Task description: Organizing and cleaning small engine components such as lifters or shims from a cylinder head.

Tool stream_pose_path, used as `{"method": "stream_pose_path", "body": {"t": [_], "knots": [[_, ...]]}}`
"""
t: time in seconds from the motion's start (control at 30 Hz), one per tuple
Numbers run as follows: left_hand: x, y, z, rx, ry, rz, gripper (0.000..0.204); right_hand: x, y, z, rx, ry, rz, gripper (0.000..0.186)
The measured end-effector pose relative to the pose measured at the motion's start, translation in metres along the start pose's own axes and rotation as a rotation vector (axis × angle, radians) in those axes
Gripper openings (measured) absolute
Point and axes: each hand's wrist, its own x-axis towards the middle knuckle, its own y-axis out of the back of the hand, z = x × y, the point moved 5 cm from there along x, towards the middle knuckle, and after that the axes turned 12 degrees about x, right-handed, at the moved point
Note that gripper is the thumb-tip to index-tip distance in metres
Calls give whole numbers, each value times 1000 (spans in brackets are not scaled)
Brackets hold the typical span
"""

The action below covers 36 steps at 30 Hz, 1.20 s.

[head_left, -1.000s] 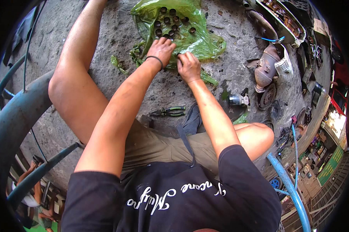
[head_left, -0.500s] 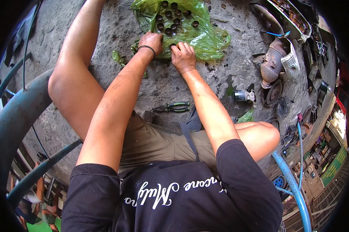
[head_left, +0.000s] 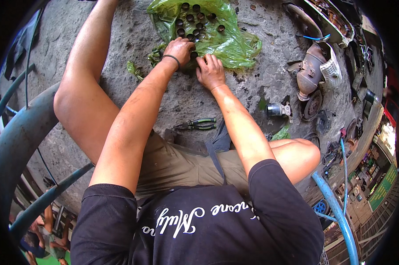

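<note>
Several small dark cup-shaped metal parts (head_left: 190, 17) lie spread over a translucent green plastic bag (head_left: 241, 49), which rests on the rough ground. Another dark cup-shaped part (head_left: 193, 55) is at the bag's near edge, in the gap between my hands. My left hand (head_left: 180, 49) has its fingers curled toward this part from the left. From the right, my right hand (head_left: 211, 70) closes in with its thumb and bent fingers against it. Fingertips partly hide the contact. A dark band circles my left wrist.
Green-handled pliers (head_left: 195, 123) lie near my lap. At right are a silvery cylindrical part (head_left: 276, 109), a rusty metal canister (head_left: 310, 73) and a dark disc (head_left: 313, 106). Blue metal tubes (head_left: 336, 207) flank me. Other people (head_left: 45, 236) are at lower left.
My left hand has moved slightly right, toward the cup-shaped part between my hands. My right hand has shifted a little down. The bag and its parts sit slightly farther left in view.
</note>
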Motion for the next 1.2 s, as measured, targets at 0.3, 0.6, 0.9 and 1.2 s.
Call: {"method": "stream_pose_path", "body": {"t": [0.3,0.6,0.9,1.2], "knots": [[-14,6,4,-12,-115,68,24,21,4,-5,-9,119,84,14],[-30,11,20,87,-102,92,19,27,5,15,23,-49,91,14],[-25,-9,9,-26,41,83,17,32,11,7,-78,73,-40,48],[-16,-2,3,-437,355,-16,28,29,3,19,-101,-10,-124,34]]}}
